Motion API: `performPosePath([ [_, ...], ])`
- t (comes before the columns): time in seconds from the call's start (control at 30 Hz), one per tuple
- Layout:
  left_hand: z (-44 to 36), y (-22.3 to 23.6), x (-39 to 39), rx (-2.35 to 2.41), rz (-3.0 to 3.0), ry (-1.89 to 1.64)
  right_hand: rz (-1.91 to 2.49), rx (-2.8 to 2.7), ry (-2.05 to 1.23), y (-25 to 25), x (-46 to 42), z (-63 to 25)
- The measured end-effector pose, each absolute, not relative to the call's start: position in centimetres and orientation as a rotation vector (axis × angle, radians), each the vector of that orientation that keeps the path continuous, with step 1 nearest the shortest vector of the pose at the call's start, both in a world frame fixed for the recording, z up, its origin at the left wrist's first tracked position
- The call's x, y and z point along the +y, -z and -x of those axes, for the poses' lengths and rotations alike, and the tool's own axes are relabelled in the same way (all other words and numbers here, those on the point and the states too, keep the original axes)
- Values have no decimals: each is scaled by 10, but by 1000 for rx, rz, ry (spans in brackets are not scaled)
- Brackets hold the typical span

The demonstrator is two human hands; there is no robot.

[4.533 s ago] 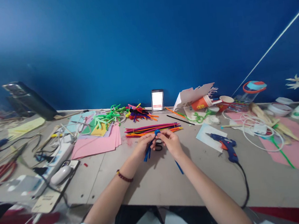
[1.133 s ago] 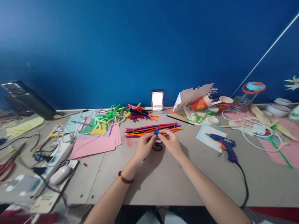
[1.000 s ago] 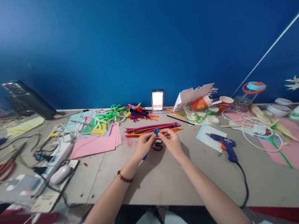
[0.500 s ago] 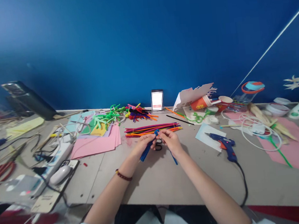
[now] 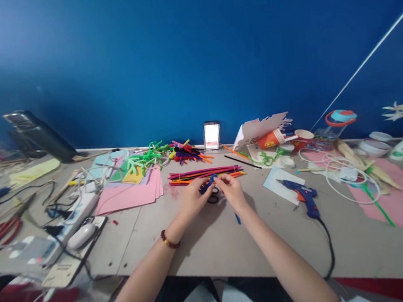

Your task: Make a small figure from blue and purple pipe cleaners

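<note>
Your left hand (image 5: 193, 199) and right hand (image 5: 233, 193) pinch the blue fuzzy sticks (image 5: 209, 184), each grip closed on them, over the desk (image 5: 214, 249) by the black loops (image 5: 213, 198). If one pinch goes loose, the bendy sticks could spring apart.

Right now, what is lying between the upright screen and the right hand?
In the head view, the bundle of multicoloured pipe cleaners lies between the upright screen and the right hand.
</note>
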State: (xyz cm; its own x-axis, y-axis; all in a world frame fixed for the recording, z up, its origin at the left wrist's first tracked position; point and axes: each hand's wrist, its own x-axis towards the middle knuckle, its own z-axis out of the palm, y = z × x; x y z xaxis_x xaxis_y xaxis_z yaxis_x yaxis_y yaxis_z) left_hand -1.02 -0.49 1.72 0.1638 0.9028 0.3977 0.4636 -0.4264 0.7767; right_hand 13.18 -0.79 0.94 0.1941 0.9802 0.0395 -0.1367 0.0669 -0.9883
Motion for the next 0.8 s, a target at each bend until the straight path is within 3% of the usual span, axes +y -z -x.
performPosePath([
  [0.23, 11, -17, -5, 1226, -2022, -1176, 1138, -1092, -1093, -8, -7, -131],
  [0.53, 12, -21, 2, 1114, -1670, -1154, 1133, -1283, -897, -11, -8, -134],
  [0.8, 13, -28, 1, 874, -1156, -971, 1142, -1065, -1135, -19, -9, -134],
])
